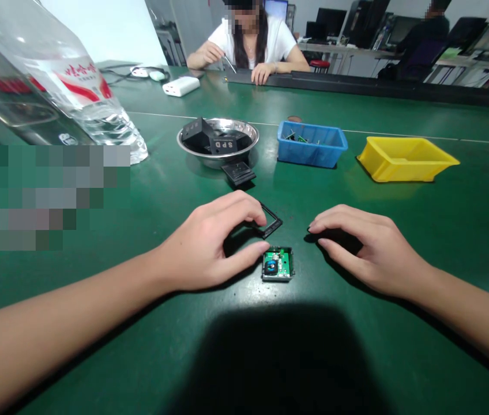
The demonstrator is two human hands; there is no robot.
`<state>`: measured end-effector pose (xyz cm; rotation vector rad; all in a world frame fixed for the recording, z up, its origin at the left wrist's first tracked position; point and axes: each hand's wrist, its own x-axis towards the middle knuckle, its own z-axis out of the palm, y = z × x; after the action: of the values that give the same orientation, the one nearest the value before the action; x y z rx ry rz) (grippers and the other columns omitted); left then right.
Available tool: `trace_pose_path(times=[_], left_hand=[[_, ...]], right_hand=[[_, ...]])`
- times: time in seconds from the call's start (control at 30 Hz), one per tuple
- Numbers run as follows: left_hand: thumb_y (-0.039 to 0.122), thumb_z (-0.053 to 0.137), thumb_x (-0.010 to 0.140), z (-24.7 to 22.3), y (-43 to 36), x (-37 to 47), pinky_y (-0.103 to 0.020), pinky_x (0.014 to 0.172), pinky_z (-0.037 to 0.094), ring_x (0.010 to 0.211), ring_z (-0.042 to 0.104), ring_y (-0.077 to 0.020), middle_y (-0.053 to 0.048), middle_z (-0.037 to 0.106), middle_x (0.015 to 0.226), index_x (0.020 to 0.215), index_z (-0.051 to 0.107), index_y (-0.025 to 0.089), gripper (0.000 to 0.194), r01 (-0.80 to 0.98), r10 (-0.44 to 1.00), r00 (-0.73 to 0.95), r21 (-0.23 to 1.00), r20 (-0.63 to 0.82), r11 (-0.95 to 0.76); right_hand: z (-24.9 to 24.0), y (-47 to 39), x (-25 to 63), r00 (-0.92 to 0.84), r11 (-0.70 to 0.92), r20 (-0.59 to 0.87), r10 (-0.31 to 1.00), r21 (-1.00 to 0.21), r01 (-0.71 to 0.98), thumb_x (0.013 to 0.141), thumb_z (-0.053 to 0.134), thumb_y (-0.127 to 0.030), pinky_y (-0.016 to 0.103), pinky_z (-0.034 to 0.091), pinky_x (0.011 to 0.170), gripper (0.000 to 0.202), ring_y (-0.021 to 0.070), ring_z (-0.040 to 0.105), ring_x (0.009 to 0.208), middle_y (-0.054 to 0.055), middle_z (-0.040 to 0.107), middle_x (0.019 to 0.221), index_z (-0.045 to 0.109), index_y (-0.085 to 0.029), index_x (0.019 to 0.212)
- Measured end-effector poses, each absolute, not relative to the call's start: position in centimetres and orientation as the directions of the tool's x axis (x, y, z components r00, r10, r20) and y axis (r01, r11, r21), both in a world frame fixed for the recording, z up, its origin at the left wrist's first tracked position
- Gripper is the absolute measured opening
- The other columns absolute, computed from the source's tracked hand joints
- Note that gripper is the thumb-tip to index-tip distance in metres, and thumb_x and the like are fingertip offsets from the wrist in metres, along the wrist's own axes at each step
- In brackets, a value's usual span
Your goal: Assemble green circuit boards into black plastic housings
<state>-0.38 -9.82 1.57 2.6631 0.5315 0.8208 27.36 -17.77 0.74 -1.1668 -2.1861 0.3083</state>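
A small square housing with a green circuit board [284, 264] and a dark round part in it lies on the green table. Just behind it is a thin black square frame [274, 226]. My left hand [218, 239] rests beside both, thumb tip at the housing's corner and fingers over the frame's left side; thumb and fingers are apart. To the right, my right hand [368, 248] rests on the table with thumb and fingers apart and nothing visible between them. A tiny dark spot shows at its index fingertip, too small to tell.
A steel bowl [217, 158] holds black parts marked SPD, with a black piece [238, 173] before it. Behind stand a blue bin [309, 153] with small parts and a yellow bin [404, 167]. Bottles [84, 86] stand left. A person [248, 52] sits opposite.
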Motion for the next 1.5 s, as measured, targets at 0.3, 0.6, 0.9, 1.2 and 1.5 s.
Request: trace_pose_path(times=[0.3,0.6,0.9,1.2,1.5], left_hand=[[0.047,0.072,0.088,2.3,-9.8,-0.8,-0.038,0.098,0.05,0.111,0.062,-0.0254,-0.014,0.066,0.12,0.115,0.065,0.018,0.04,0.128,0.258,0.892,0.337,0.373,-0.933],[0.037,0.068,0.094,2.0,-10.4,-0.3,-0.033,0.082,0.049,0.088,0.066,-0.0198,-0.008,0.074,0.096,0.112,0.066,0.017,0.027,0.132,0.244,0.889,0.294,0.388,-0.947],[0.033,0.069,0.094,1.8,-10.4,-0.3,-0.033,0.085,0.051,0.091,0.066,-0.0201,-0.01,0.074,0.1,0.113,0.066,0.016,0.025,0.117,0.241,0.865,0.29,0.44,-0.95],[0.035,0.073,0.093,1.7,-10.4,-0.2,-0.035,0.088,0.052,0.097,0.067,-0.023,-0.012,0.072,0.105,0.113,0.07,0.012,0.031,0.169,0.288,0.869,0.307,0.402,-0.937],[0.042,0.072,0.093,1.7,-10.2,-0.3,-0.035,0.091,0.053,0.102,0.066,-0.0241,-0.012,0.07,0.111,0.115,0.071,0.013,0.036,0.224,0.332,0.883,0.324,0.331,-0.919]], right_hand=[[0.8,-18.4,27.1,-0.395,0.599,0.467,0.791,-0.462,0.654,0.091,0.061,-0.009,0.035,0.061,0.092,0.038,0.0221,0.073,0.108,0.01,0.075,0.119,0.072,-0.025,0.123],[1.2,-18.8,26.5,-0.433,0.654,0.5,0.75,-0.464,0.597,0.091,0.068,-0.013,0.031,0.062,0.094,0.033,0.0204,0.076,0.106,0.01,0.079,0.116,0.073,-0.021,0.123],[0.8,-18.8,26.8,-0.438,0.633,0.466,0.769,-0.456,0.626,0.091,0.068,-0.012,0.026,0.059,0.1,0.03,0.0177,0.075,0.111,0.009,0.079,0.119,0.072,-0.017,0.121],[0.8,-18.4,26.6,-0.347,0.503,0.386,0.855,-0.447,0.74,0.096,0.064,-0.02,0.035,0.059,0.095,0.03,0.0215,0.074,0.109,0.008,0.08,0.12,0.073,-0.018,0.125],[0.6,-18.3,26.8,-0.331,0.47,0.355,0.874,-0.448,0.76,0.101,0.059,-0.025,0.04,0.056,0.098,0.031,0.0234,0.069,0.113,0.009,0.077,0.125,0.071,-0.018,0.129]])
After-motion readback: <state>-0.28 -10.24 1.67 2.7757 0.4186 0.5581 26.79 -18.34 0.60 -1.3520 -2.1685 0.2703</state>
